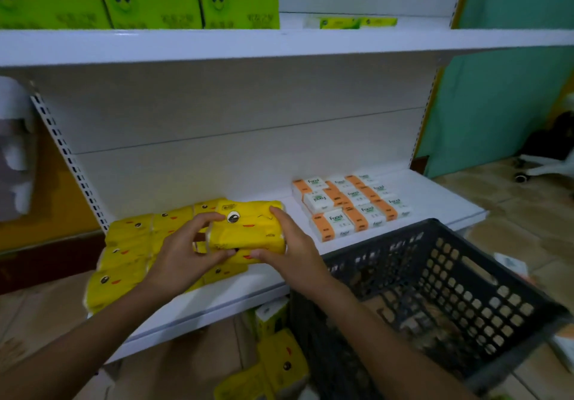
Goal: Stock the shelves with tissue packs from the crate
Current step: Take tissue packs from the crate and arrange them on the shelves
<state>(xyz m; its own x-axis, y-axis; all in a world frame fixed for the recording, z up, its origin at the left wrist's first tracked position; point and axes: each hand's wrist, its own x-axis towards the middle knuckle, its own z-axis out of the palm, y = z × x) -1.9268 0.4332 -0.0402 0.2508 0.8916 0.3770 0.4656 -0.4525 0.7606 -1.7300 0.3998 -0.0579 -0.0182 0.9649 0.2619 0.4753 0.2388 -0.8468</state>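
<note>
A yellow tissue pack with a cartoon face is held over the lower white shelf. My left hand grips its left end and my right hand grips its right end. Under and left of it lie several more yellow packs stacked on the shelf. The dark plastic crate stands at the lower right, tilted against the shelf edge. On the floor in front lie more yellow packs.
Orange-and-white facial tissue packs sit on the shelf's right half. Green packs fill the upper shelf. At far right a white chair base stands on the tiled floor. White rolls hang at the left edge.
</note>
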